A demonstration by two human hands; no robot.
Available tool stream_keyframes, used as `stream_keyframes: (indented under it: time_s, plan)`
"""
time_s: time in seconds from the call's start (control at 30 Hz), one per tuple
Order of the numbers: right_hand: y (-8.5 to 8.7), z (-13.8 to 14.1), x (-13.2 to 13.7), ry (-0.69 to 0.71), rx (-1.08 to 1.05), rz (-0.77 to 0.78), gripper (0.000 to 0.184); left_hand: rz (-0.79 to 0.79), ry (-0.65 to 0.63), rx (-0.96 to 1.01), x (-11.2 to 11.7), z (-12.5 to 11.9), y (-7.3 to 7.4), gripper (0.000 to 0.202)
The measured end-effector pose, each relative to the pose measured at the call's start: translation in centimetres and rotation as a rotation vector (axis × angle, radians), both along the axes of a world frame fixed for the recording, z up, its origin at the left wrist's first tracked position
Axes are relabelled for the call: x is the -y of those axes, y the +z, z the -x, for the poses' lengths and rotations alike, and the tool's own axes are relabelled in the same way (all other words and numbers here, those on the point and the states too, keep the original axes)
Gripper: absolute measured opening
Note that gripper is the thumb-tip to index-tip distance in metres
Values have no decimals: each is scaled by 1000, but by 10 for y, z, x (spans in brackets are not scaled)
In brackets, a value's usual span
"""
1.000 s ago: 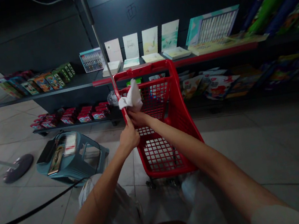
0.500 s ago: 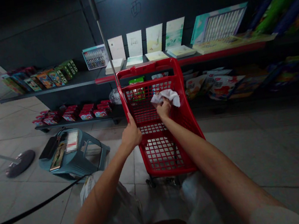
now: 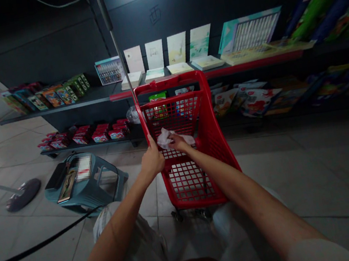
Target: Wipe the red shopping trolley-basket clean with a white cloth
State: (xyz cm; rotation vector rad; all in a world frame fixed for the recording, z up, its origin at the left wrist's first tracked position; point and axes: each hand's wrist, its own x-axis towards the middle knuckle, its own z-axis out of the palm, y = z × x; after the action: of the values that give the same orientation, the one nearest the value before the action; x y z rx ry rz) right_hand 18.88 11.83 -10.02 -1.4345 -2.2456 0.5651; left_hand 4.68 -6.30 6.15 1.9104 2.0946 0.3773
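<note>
The left hand (image 3: 152, 160) is closed on the left rim of the red plastic shopping cart with mesh walls (image 3: 215, 119), and 1 digit is stretched along this rim; the other fingers are partly hidden. The right hand (image 3: 178, 142) reaches inside the cart and grips a crumpled white soft cloth (image 3: 163, 139), which spreads out at both sides of the fingers. The cloth is in the basket, near the left wall and just beside the left hand; whether it presses on the mesh, I cannot tell. At the left of the cart stands a blue-grey plastic stool (image 3: 86, 187) with several flat objects on it. Behind the cart, a long dark shelf (image 3: 99, 93) carries 4 upright pale booklets (image 3: 177, 47), and below, small red boxes (image 3: 100, 132) lie in groups
</note>
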Motion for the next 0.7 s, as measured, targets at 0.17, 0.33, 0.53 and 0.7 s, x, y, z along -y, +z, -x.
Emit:
stream_keyframes:
  time_s: [0.17,0.33,0.53,0.7]
  plan:
    - [-18,29,35,318,216,94,39,-2,4,-27,0,0,-1,96]
    - [-15,17,37,263,400,2,46,-14,-7,-21,-2,2,-2,96]
    - [-18,-14,19,139,536,52,55,12,-9,-9,-2,2,0,98]
    - [-20,-18,16,130,496,31,54,5,-2,11,0,0,2,97]
